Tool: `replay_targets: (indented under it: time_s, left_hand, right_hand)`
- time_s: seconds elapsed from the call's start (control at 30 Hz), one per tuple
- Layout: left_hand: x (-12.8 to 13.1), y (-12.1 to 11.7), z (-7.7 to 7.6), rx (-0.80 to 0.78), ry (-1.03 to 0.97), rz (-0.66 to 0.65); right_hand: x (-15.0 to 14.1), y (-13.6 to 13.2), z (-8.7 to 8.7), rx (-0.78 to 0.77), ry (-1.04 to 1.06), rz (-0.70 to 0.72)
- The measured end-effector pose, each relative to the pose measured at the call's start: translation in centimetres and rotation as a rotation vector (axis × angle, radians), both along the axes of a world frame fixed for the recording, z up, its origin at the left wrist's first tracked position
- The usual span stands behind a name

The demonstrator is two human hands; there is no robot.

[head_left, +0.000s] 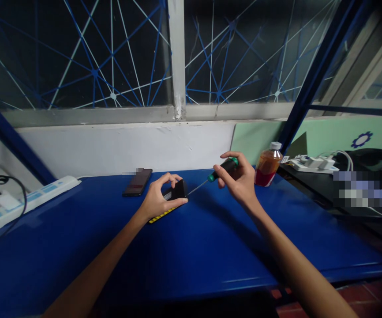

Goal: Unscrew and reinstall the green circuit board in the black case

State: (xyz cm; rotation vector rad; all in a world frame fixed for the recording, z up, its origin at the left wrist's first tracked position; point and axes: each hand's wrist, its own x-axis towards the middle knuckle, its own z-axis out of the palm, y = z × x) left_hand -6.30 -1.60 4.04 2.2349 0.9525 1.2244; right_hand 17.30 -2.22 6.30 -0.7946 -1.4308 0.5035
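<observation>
My left hand (159,196) grips a small black box-like device (178,190) with its thumb along the near side and fingers over the far side. What the device is I cannot make out. Under it, a yellow and black striped edge (162,215) shows close to the table. In my right hand (240,179) is a screwdriver (222,170) with a black and green handle, held between thumb and fingers. Its thin metal shaft slants down to the left, and the tip meets or nearly meets the device's right end.
A dark phone (138,182) lies left of the device on the blue table (177,256). Behind my right hand stands a capped bottle of amber drink (268,164). A white power strip (32,203) with a black cable is at the left; another power strip (315,164) sits far right.
</observation>
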Motion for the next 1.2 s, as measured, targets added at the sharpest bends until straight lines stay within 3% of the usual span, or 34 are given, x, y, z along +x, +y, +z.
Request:
replay_targets:
  time_s: [0.1, 0.27, 0.5, 0.7, 0.93, 1.1, 1.2]
  left_hand:
    - [0.02, -0.05, 0.09, -0.004, 0.0, 0.0]
    - [0.07, -0.11, 0.15, -0.006, -0.002, 0.013]
    - [0.02, -0.15, 0.21, 0.004, 0.0, 0.011]
    - [-0.01, -0.08, 0.1, 0.009, -0.004, 0.017]
    - [-0.08, 0.04, 0.01, 0.008, -0.008, 0.016]
    - [0.0, 0.09, -0.03, 0.006, -0.009, 0.014]
    - [0.03, 0.09, -0.1, 0.0, -0.007, 0.012]
  right_hand:
    - [0.01, -0.04, 0.01, -0.004, -0.013, -0.006]
    - [0.18, 0.12, 0.02, -0.007, 0.03, 0.152]
    - [0.06, -0.09, 0.03, -0.013, -0.046, -0.043]
    - [0.1, 0.09, 0.01, -0.018, 0.01, 0.114]
    - [-0.11, -0.16, 0.25, -0.001, -0.031, -0.025]
    - [0.14, 0.08, 0.07, -0.013, -0.007, 0.114]
    - [0.23, 0.22, -0.02, -0.03, -0.009, 0.107]
